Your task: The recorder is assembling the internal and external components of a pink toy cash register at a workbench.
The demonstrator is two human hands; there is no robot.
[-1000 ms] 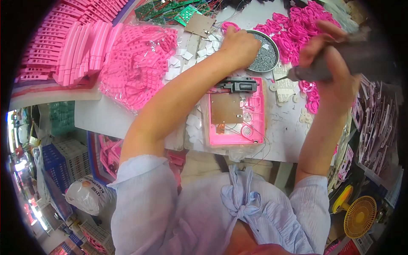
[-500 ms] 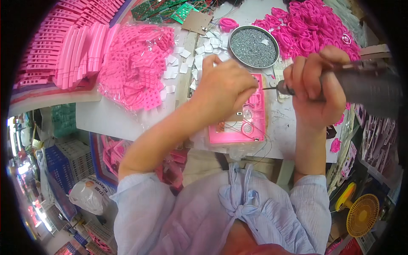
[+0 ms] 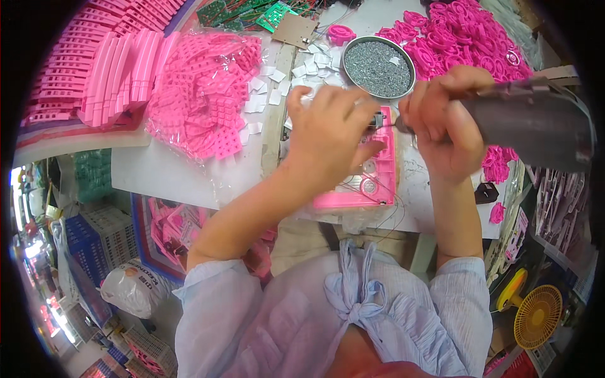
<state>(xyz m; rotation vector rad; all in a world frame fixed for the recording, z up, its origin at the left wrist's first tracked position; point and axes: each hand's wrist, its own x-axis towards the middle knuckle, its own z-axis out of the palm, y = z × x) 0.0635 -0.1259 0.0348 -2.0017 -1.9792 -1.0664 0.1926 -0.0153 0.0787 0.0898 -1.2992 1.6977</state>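
Observation:
An open pink plastic casing [image 3: 353, 200] lies in front of me, with clear round parts and thin wires inside. Over its upper left part is my left hand [image 3: 331, 129], its thumb and fingers apart and nothing visible held in them. My right hand [image 3: 444, 123] is wrapped round a dark electric screwdriver [image 3: 532, 123], held nearly level from the right. The screwdriver's thin bit reaches the casing's upper part, beside a small dark piece and close to my left fingers. My left hand hides much of the casing, so I cannot tell exactly what the tip touches.
Behind the casing stands a round tray of small screws [image 3: 378, 66]. Magenta rings [image 3: 460, 44] are heaped at the back right. A bag of pink keypads [image 3: 201, 94], white paper squares [image 3: 255, 104] and stacked pink parts [image 3: 113, 75] lie left; circuit boards [image 3: 274, 16] lie at the back.
My left thumb and fingers, closer together before, have spread apart. My right hand has shifted left with the screwdriver, bringing its bit further over the casing.

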